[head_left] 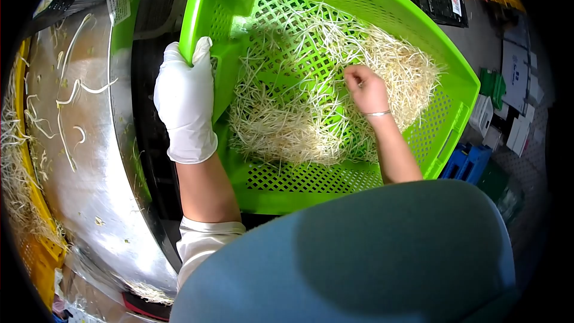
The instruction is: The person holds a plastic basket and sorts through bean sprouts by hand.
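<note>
Bare right hand (366,88) is held over the pale, thin, stringy sprouts (412,75), its fingers curled loosely inward with the thumb close by; whether any strands are pinched there cannot be told. With twelve o'clock taken as the top of the view, the deepest mound of sprouts is found just beside that hand at three o'clock, a flatter heap (287,137) near it at eight, and thinner scatter at eleven, all inside the bright green, perforated plastic crate (263,201). At nine o'clock, well apart, the crate's rim is clasped by the white-gloved left hand (186,104), thumb and fingers closed around the edge. The sprouts would likely be light, slippery and easily snapped, so they are best scooped loosely from beneath, with tangled strands expected to be dragged along; the crate is judged stiff and best held by its rim
</note>
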The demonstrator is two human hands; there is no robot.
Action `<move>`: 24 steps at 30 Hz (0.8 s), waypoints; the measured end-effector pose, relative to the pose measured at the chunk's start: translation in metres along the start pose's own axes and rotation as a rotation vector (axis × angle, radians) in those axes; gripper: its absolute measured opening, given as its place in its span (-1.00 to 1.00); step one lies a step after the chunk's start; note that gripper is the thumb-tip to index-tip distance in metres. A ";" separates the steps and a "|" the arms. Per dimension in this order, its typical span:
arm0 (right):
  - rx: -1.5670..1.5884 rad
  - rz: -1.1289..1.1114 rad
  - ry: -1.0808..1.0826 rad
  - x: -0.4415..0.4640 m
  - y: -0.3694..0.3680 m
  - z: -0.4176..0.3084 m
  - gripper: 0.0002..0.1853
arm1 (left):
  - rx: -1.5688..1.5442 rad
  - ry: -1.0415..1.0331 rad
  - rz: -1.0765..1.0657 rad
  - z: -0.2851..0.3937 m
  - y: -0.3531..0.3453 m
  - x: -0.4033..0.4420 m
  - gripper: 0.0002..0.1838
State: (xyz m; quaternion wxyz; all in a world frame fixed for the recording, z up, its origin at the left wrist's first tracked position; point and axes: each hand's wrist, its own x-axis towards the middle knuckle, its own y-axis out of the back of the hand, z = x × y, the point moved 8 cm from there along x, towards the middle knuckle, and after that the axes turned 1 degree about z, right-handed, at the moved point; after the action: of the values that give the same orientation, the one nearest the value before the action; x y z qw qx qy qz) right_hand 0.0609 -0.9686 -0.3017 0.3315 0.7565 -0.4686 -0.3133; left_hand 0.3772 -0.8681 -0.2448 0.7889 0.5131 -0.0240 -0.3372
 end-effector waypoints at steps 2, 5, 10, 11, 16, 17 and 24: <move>-0.091 -0.078 -0.020 -0.004 -0.020 0.010 -0.85 | 0.035 -0.052 0.040 0.000 0.000 0.002 -0.61; -0.203 0.000 -0.019 -0.005 -0.027 0.018 -0.86 | 0.043 -0.062 0.055 0.000 0.000 0.002 -0.61; -0.329 0.197 0.364 -0.012 -0.013 -0.024 -0.87 | 0.059 -0.081 0.074 0.001 0.001 0.001 -0.60; -0.365 0.263 0.473 -0.016 -0.009 -0.031 -0.88 | 0.061 -0.069 0.070 0.000 0.001 0.001 -0.60; 0.389 -0.218 -0.143 -0.026 -0.037 0.032 -0.88 | 0.063 -0.112 0.092 -0.001 0.000 0.002 -0.61; 0.412 -0.404 -0.141 -0.037 -0.049 0.028 -0.86 | 0.049 -0.127 0.099 0.000 0.001 0.001 -0.61; -0.265 -0.241 0.315 -0.052 -0.056 -0.006 -0.88 | 0.052 -0.087 0.071 0.001 0.000 0.001 -0.62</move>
State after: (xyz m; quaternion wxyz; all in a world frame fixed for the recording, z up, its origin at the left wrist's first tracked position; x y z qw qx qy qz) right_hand 0.0751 -0.9009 -0.3343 0.4573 0.7963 -0.2722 -0.2875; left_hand 0.3776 -0.8690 -0.2444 0.7852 0.5171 -0.0850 -0.3300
